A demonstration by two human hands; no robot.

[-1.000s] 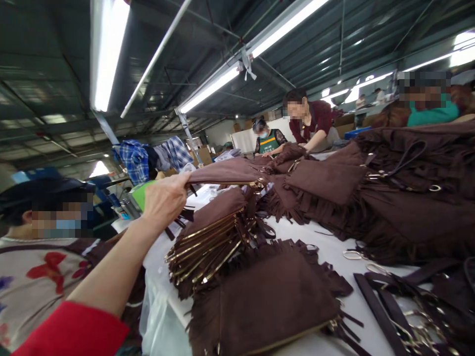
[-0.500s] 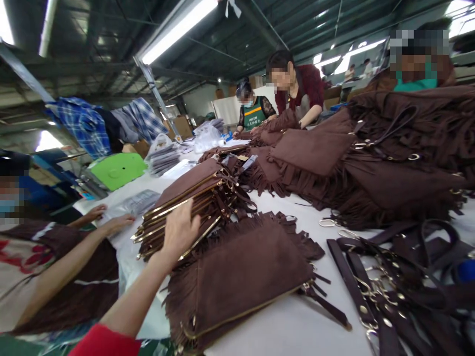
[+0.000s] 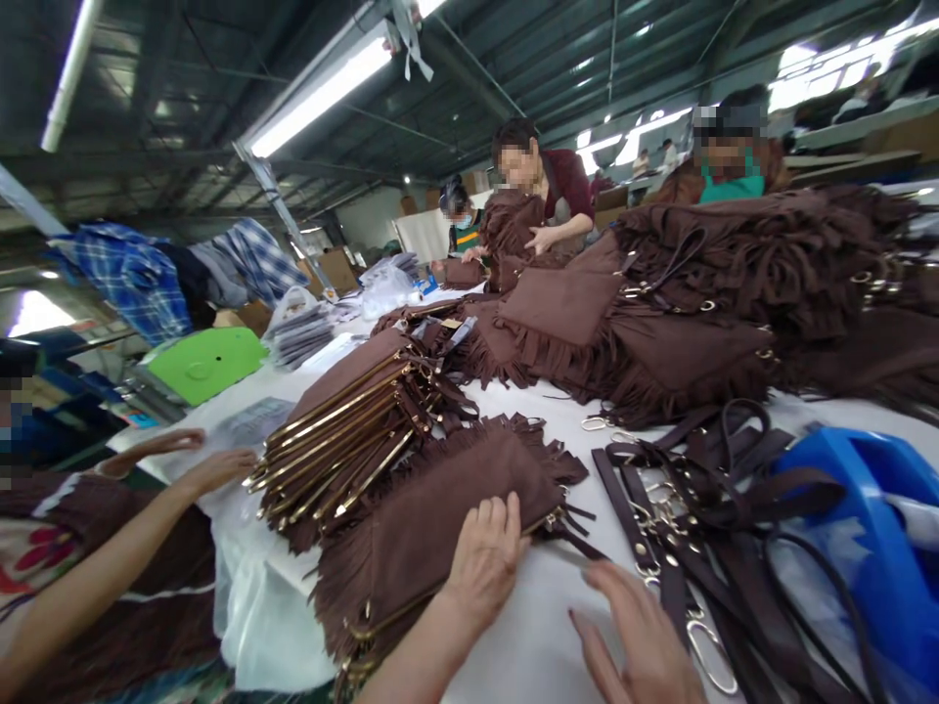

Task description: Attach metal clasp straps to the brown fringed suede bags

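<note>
A dark brown fringed pouch with a gold zipper lies in front of me on the white table. My left hand rests palm down on the pouch near its zipper edge, the fingers together and lying on the fabric. Close by on the right, my right hand hangs open over the table, thumb and fingers apart, with nothing in it. A strap end of the pouch runs toward its fingertips; I cannot tell whether they touch.
Stacked pouches with gold zippers stand left of centre. Dark straps with metal clasps lie at right beside a blue tape dispenser. A heap of fringed bags fills the back. A co-worker's hands are at the left, near clear plastic.
My left hand has moved right from the zippered stack onto the fringed pouch. My right hand has come into view. The camera has turned right, and a co-worker at the back has lifted a brown bag.
</note>
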